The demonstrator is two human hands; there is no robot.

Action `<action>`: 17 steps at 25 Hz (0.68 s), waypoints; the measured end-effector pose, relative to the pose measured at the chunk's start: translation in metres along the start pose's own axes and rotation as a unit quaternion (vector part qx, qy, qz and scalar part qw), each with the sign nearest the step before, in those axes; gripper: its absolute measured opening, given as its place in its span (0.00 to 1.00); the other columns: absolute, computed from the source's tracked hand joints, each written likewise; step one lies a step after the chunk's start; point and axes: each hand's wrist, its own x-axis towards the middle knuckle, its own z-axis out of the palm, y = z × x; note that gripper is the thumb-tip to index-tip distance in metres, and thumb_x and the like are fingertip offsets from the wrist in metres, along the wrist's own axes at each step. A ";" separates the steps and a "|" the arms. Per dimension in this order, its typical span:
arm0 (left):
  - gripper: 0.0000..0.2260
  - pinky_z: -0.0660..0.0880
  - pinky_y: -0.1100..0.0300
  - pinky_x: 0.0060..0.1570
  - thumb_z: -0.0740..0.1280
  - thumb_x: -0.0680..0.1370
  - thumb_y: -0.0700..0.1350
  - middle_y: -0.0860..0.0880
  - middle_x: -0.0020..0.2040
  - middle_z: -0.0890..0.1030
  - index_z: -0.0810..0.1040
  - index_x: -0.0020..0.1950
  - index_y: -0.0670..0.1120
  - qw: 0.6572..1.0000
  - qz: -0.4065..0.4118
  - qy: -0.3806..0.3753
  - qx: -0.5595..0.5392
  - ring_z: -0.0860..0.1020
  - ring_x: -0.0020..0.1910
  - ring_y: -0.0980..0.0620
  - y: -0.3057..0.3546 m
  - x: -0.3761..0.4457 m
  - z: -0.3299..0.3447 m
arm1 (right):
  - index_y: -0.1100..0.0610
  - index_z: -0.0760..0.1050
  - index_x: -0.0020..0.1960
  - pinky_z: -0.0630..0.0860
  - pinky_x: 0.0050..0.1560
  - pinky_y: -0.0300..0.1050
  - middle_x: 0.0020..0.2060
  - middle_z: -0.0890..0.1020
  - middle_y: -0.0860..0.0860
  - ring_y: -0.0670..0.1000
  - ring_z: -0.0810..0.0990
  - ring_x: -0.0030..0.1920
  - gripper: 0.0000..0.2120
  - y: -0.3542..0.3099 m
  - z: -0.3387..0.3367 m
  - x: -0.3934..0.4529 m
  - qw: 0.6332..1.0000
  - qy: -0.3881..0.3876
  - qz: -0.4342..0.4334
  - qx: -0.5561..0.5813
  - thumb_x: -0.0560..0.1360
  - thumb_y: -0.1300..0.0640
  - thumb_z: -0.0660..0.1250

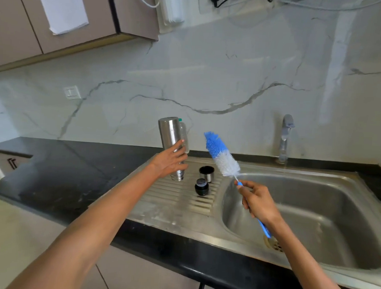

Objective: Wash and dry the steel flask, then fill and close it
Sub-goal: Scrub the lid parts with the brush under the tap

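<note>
Head view: my left hand (170,163) grips the flask (173,143) over the draining board (178,200), mouth down. Right hand (259,202) grips the brush (221,155), bristles just right of the flask. Judgement: the mouth must turn toward the brush, the nearer tool.

A black tabletop (59,171) runs out to my left. A white switch (72,92) sits on the marble wall (210,79). Paper (62,7) hangs from the cabinet (20,27) above.
</note>
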 end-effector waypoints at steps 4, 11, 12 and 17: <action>0.24 0.34 0.29 0.72 0.67 0.81 0.45 0.42 0.74 0.67 0.64 0.75 0.54 0.999 0.004 -0.051 -0.001 0.58 0.78 0.34 0.018 -0.001 0.023 | 0.55 0.78 0.63 0.65 0.21 0.39 0.25 0.74 0.53 0.44 0.69 0.21 0.10 0.000 0.036 0.011 0.999 -0.034 -0.008 -0.022 0.83 0.56 0.64; 0.27 0.39 0.29 0.75 0.69 0.80 0.47 0.44 0.72 0.69 0.65 0.77 0.56 0.996 0.019 -0.083 -0.021 0.61 0.77 0.36 0.041 0.005 0.046 | 0.48 0.77 0.60 0.67 0.24 0.37 0.23 0.75 0.47 0.43 0.71 0.24 0.07 0.012 0.036 0.010 0.998 -0.029 -0.029 -0.057 0.83 0.54 0.64; 0.27 0.39 0.29 0.75 0.69 0.79 0.47 0.44 0.73 0.69 0.64 0.77 0.56 0.996 0.019 -0.082 -0.022 0.61 0.77 0.36 0.043 0.006 0.048 | 0.47 0.77 0.60 0.67 0.25 0.36 0.23 0.75 0.48 0.43 0.71 0.24 0.07 0.013 0.036 0.011 0.997 -0.029 -0.030 -0.062 0.83 0.53 0.64; 0.29 0.40 0.29 0.76 0.70 0.79 0.48 0.44 0.74 0.68 0.63 0.78 0.55 0.997 0.010 -0.080 -0.008 0.59 0.78 0.35 0.051 0.008 0.051 | 0.43 0.77 0.56 0.65 0.26 0.38 0.24 0.75 0.49 0.42 0.69 0.22 0.06 0.017 0.035 0.009 0.996 -0.030 -0.037 -0.080 0.83 0.53 0.63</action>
